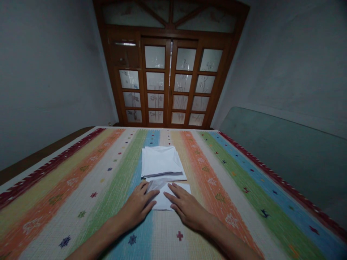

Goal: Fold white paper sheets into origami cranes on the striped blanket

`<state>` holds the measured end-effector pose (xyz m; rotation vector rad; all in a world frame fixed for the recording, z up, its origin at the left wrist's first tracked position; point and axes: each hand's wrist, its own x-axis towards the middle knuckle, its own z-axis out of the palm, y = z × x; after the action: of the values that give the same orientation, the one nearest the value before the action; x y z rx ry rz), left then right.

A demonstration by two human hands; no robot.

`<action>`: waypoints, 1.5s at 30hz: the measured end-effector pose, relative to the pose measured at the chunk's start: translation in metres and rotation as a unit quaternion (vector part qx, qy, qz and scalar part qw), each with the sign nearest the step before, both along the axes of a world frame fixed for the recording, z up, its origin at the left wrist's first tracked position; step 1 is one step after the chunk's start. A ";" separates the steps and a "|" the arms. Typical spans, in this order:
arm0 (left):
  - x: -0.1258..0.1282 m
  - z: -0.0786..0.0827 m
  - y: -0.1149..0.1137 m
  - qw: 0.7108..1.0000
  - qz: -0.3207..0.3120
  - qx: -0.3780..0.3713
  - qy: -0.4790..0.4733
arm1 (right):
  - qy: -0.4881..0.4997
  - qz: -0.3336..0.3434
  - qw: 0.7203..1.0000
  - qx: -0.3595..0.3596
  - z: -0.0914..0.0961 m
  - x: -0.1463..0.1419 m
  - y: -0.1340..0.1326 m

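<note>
A white paper envelope (162, 200) lies flat on the striped cloth in front of me, its upper part looking folded or creased. My left hand (140, 204) rests on its left side with the fingers apart. On the right side of the same envelope, my right hand (184, 205) lies with its fingers spread over the paper. Just beyond my fingertips sits a loose stack of white envelopes (161, 160), slightly uneven at the edges. Neither hand is closed round anything.
A striped, patterned cloth (108, 195) covers the broad surface beneath the papers. At the far end stand wooden doors with glass panes (169, 81). A pale green panel (271, 144) rises along the right side, with grey walls (48, 72) at both sides.
</note>
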<state>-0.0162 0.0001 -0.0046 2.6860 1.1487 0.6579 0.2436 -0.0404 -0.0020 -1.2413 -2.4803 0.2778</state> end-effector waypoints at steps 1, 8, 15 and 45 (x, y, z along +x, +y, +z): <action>-0.002 0.000 0.002 1.000 -0.002 -0.011 -0.010 | -0.001 0.004 1.000 -0.012 0.001 0.001 0.000; -0.012 0.004 0.009 0.992 -0.039 -0.102 -0.058 | -0.028 0.051 0.992 -0.110 0.019 0.006 -0.001; -0.009 0.008 0.000 0.982 -0.106 -0.123 -0.092 | 0.034 0.073 0.990 -0.120 0.019 0.011 0.003; 0.014 0.021 -0.013 0.965 -0.064 -0.201 -0.158 | 0.426 -0.159 0.880 -0.139 0.005 0.014 0.027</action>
<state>-0.0026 -0.0128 0.0160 2.1962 0.9026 0.7109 0.2579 -0.0134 0.0031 -1.2365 -1.4915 0.8930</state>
